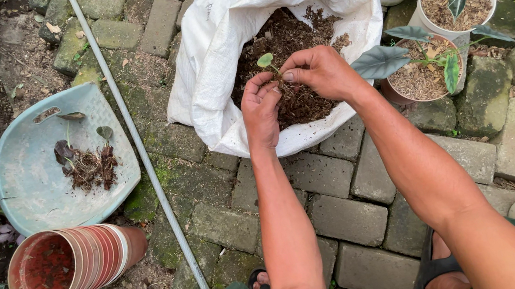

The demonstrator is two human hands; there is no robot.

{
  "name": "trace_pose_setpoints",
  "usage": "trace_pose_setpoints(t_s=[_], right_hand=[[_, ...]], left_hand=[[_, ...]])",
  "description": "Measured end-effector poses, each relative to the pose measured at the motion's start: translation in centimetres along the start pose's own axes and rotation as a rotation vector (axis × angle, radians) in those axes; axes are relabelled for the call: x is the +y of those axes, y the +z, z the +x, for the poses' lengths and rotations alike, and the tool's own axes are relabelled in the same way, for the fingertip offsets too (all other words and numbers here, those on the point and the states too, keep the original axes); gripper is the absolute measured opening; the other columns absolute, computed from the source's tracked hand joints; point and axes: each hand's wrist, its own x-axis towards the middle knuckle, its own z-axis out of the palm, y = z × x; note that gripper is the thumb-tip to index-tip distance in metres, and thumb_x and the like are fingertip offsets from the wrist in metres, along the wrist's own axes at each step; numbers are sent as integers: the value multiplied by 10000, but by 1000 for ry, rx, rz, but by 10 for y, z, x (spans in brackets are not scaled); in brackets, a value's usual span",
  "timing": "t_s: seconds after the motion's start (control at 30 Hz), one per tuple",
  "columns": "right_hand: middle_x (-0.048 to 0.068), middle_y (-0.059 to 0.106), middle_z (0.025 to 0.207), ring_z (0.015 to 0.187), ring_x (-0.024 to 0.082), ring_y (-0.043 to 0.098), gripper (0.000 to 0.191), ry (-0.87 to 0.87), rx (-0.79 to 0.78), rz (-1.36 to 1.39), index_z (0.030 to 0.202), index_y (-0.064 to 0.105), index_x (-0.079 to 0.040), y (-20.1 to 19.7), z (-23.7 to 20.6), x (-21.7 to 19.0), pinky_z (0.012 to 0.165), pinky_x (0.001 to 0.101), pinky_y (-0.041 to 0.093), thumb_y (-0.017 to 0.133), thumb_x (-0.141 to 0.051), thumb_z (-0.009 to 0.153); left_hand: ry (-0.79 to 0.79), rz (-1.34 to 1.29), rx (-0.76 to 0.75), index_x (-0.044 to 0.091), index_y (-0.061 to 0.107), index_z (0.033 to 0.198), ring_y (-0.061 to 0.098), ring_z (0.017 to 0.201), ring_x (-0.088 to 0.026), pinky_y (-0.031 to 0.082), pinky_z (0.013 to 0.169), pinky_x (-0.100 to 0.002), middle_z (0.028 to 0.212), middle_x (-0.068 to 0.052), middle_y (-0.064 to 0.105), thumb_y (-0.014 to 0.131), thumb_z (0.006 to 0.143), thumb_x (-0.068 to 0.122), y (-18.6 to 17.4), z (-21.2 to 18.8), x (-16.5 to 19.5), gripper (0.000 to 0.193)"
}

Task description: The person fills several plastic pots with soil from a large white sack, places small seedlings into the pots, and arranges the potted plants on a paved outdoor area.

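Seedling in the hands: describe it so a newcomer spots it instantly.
Find the white sack of dark potting mix at top centre. Over its open mouth the left hand and right hand meet around a tiny seedling. It has one small round pale-green leaf, unlike the large dark veined leaves in the pots to the right.

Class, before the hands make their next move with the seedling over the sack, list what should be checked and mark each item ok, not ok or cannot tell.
1. Seedling held by both the left hand and right hand: ok.
2. Hands over the open white sack: ok.
3. Roots intact: cannot tell, hidden by fingers.
4. Stacked pots upright: not ok, lying on their side.
5. More plantlets waiting in the blue tray: ok.
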Motion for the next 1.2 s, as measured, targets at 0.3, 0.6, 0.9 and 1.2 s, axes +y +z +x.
trace_pose_setpoints(t_s=[0.3,0.6,0.9,1.2], right_hand=[[43,717,1036,882,120,650,237,-22,70,-69,1158,764,-69,0,-2,-14,770,287,533,773,-137,932],[16,768,975,849,86,666,268,59,17,44,1163,754,-61,1,-1,-4,769,264,553,763,-77,896],[17,755,1046,939,93,687,282,63,40,212,1209,706,-23,2,1,15,850,259,569,716,-55,929],[139,742,1090,927,192,720,306,270,5,414,1224,700,16,8,0,25,836,312,610,702,-78,932]], left_hand=[[113,16,5,-29,572,1313,640,1052,-130,539,954,-277,1162,-94,653,691,939,-62,8,2,-2,394],[35,367,122,1,707,1245,627,866,-80,560,771,-261,1008,-13,697,699,973,110,16,-4,10,293],[123,474,127,12,744,1067,611,845,-71,501,754,-232,934,-5,709,735,961,117,22,-4,15,150],[-11,403,382,3,739,940,574,783,-95,468,725,-248,839,-9,688,797,880,159,5,2,6,177]])
